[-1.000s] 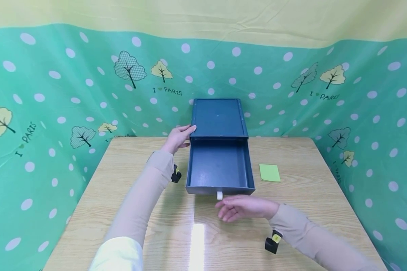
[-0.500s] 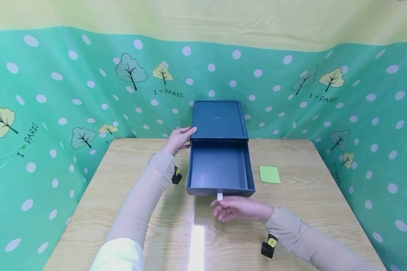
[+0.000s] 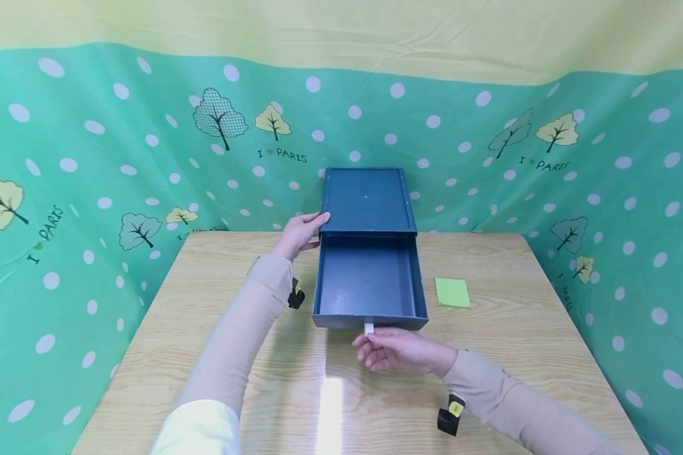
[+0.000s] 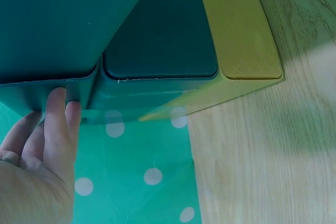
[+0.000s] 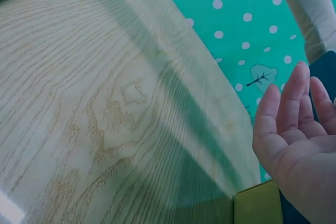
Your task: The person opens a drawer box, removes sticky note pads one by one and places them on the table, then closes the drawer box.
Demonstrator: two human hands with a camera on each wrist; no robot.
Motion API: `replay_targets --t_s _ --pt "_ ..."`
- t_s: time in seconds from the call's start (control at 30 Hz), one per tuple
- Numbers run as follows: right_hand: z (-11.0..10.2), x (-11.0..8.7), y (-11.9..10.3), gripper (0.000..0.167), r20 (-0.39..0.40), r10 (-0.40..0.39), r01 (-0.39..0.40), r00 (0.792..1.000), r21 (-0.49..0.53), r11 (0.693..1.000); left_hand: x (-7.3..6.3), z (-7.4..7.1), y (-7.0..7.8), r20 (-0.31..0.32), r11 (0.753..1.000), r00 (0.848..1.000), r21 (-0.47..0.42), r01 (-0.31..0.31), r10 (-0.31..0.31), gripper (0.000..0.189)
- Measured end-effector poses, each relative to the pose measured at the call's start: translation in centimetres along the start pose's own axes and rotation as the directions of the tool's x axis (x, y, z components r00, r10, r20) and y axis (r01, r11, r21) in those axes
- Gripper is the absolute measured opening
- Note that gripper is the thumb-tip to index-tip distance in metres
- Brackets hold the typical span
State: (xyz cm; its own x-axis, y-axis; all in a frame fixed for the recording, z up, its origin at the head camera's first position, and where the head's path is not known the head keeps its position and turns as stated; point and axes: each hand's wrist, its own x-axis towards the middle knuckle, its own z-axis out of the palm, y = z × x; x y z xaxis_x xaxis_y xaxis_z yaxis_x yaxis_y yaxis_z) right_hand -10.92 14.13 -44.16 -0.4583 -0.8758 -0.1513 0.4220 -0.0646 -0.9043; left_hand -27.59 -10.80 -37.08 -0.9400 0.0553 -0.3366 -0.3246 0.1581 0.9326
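Note:
A dark blue drawer cabinet point(image 3: 364, 199) stands at the back of the table, its top drawer point(image 3: 367, 272) pulled out with nothing visible inside. My left hand point(image 3: 300, 234) steadies the cabinet's left side, thumb at the top edge. In the left wrist view, the fingers of the left hand point(image 4: 44, 150) lie nearly straight against the blue side. Below the drawer front, my right hand point(image 3: 404, 351) pinches the small white knob point(image 3: 369, 329) with thumb and finger. Its other fingers are loosely bent, and the right hand point(image 5: 299, 140) partly fills the right wrist view's edge.
A pad of yellow-green sticky notes point(image 3: 453, 292) lies right of the drawer on the wooden table point(image 3: 233, 354). A yellow drawer point(image 4: 247, 35) shows lower in the cabinet in the left wrist view. Green dotted cloth point(image 3: 467, 139) hangs behind and at both sides.
My right hand has moved slightly left onto the white knob and has then stayed there. The left hand, the cabinet and the pulled-out drawer look unchanged; the head view has shifted a little.

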Motion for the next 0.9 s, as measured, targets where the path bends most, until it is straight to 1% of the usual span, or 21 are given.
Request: replay_targets --t_s 0.37,0.9 --pt "0.11 0.01 -0.05 0.022 0.006 -0.003 0.003 1.000 0.003 1.000 -0.07 0.04 0.08 -0.008 1.000 1.000 -0.016 0.002 -0.002 0.060" --pt "0.22 -0.02 -0.13 0.022 0.004 0.001 -0.001 1.000 0.008 1.000 -0.04 0.00 0.01 -0.001 1.000 1.000 -0.007 -0.004 0.004 0.061"
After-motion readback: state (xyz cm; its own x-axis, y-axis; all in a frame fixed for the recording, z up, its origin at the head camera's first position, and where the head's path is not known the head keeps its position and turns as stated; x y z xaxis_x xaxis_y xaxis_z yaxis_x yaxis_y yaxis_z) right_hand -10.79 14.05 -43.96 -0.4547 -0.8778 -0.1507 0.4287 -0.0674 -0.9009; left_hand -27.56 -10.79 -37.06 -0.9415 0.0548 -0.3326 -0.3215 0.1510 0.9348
